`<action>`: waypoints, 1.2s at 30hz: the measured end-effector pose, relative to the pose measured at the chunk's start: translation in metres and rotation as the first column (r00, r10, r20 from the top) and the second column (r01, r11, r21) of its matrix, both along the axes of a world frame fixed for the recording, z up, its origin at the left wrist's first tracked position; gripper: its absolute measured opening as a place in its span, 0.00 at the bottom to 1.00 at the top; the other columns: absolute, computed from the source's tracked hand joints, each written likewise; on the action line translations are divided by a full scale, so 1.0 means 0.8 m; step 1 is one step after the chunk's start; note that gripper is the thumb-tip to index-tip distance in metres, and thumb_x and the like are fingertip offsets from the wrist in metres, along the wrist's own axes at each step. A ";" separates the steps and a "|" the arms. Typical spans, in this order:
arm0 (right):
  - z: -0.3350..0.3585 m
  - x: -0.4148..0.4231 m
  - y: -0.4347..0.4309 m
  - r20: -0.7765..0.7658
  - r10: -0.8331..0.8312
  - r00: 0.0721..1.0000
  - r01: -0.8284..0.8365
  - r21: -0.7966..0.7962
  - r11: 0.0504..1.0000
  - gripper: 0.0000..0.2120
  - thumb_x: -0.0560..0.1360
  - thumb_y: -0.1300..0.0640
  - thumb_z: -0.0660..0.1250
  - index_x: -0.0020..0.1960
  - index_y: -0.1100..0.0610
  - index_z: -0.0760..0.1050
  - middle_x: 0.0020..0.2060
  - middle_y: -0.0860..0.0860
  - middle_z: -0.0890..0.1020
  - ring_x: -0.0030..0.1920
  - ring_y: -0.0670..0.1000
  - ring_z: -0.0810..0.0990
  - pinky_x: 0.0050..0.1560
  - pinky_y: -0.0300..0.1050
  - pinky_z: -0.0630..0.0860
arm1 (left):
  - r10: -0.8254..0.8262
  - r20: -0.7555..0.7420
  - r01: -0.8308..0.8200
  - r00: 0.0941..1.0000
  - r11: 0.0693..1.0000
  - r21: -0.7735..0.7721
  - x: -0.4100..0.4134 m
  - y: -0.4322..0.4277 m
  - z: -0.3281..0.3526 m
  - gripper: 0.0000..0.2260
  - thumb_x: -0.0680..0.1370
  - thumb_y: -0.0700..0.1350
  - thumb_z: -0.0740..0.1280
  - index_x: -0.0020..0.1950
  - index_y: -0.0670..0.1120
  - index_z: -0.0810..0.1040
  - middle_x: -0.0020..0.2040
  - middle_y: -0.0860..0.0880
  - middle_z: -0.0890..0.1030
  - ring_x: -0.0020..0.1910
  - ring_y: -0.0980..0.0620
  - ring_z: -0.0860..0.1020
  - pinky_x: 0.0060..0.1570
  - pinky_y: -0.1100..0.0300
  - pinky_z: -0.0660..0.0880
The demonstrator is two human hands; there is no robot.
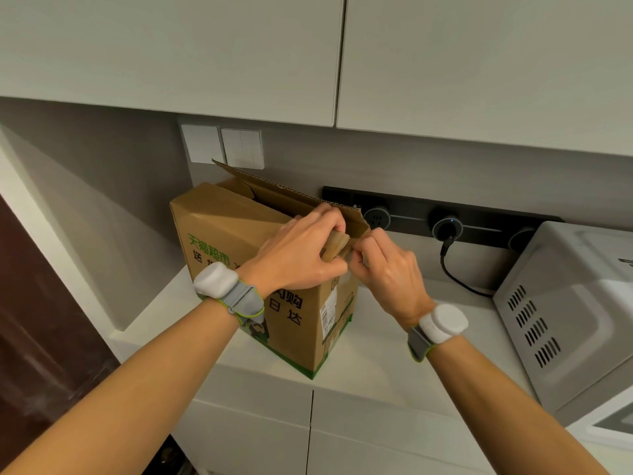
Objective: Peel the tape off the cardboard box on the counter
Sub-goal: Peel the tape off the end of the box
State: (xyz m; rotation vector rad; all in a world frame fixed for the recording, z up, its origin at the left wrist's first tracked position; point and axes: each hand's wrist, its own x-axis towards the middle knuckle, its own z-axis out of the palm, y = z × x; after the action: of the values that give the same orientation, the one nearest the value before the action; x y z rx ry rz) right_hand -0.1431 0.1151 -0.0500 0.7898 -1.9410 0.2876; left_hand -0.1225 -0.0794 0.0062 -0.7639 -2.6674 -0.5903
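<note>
Cardboard box upright on counter, 9 o'clock of microwave | left hand curled round folded flap | right hand at flap's 3 o'clock, pinching its edge; tape unclear

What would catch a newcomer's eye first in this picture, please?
A brown cardboard box with green print stands open on the white counter. At its near top corner the left hand grips a flap while the right hand pinches what looks like clear tape. A silver microwave sits at the right.
</note>
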 end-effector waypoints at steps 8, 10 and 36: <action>-0.011 -0.001 -0.009 0.060 -0.012 0.998 0.023 -0.170 0.985 0.08 0.78 0.60 0.65 0.42 0.63 0.74 0.37 0.57 0.74 0.29 0.50 0.68 0.22 0.44 0.68 | 0.009 -0.042 -0.009 0.999 1.000 -0.003 -0.006 0.010 0.001 0.16 0.72 0.57 0.64 0.56 0.51 0.69 0.54 0.53 0.70 0.45 0.46 0.75 0.44 0.53 0.70; -0.014 -0.003 -0.008 0.076 -0.018 0.997 0.032 -0.186 0.982 0.08 0.78 0.61 0.66 0.42 0.63 0.74 0.37 0.57 0.74 0.29 0.51 0.69 0.21 0.46 0.70 | 0.011 -0.047 -0.012 0.999 1.000 -0.010 -0.008 0.011 0.001 0.17 0.72 0.57 0.64 0.56 0.51 0.69 0.55 0.52 0.71 0.46 0.46 0.75 0.43 0.53 0.70; -0.010 -0.001 0.018 0.228 0.051 0.972 -0.045 -0.032 0.998 0.06 0.83 0.59 0.64 0.58 0.60 0.74 0.52 0.56 0.76 0.38 0.55 0.76 0.26 0.52 0.75 | -0.017 -0.062 0.017 0.998 1.000 -0.001 -0.008 0.010 0.001 0.13 0.75 0.52 0.68 0.55 0.51 0.69 0.54 0.52 0.70 0.46 0.45 0.75 0.45 0.55 0.67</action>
State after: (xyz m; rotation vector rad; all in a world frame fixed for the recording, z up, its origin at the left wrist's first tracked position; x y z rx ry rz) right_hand -0.1437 0.1293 -0.0582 0.8164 -2.1306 0.4497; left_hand -0.1289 -0.0711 0.0069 -0.7923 -2.6077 -0.5604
